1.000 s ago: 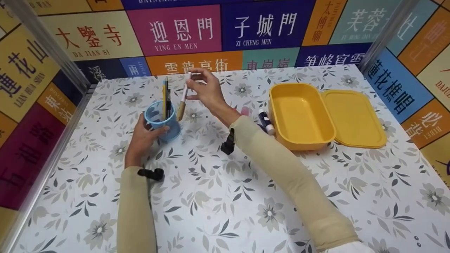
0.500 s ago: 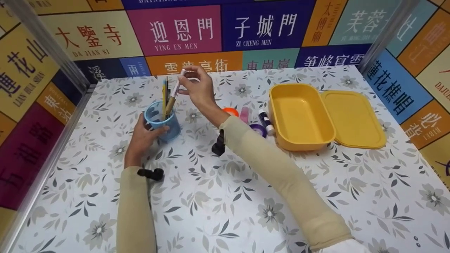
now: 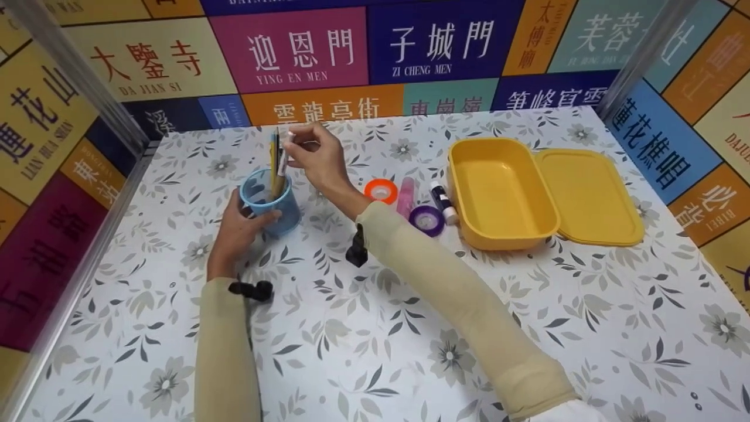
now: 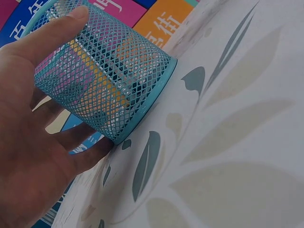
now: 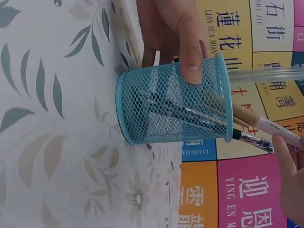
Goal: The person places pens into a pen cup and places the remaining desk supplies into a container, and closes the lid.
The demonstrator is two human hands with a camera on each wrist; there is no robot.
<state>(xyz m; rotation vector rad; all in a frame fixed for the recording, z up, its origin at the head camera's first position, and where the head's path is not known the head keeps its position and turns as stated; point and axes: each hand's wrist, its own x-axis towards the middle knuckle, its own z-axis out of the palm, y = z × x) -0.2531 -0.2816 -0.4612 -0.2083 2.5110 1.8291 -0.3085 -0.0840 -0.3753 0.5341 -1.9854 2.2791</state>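
Observation:
A light blue mesh pen holder stands upright on the table, with my left hand gripping its side, thumb across the front and fingers behind. In the left wrist view the left thumb presses the holder's mesh wall. Several pencils and pens lean inside it, one with a black barrel and clear end. My right hand pinches the white upper part of a marker between thumb and fingers. The marker's tan end is down inside the holder's mouth.
Right of the hands lie an orange tape roll, a pink translucent tube-like item, a purple tape roll and a glue stick. Beyond them is an open yellow box beside its lid. Printed walls edge the table.
My right hand has moved left and brought the marker from beside the holder down into it. The tape rolls show again from behind the right arm. My left hand keeps its grip.

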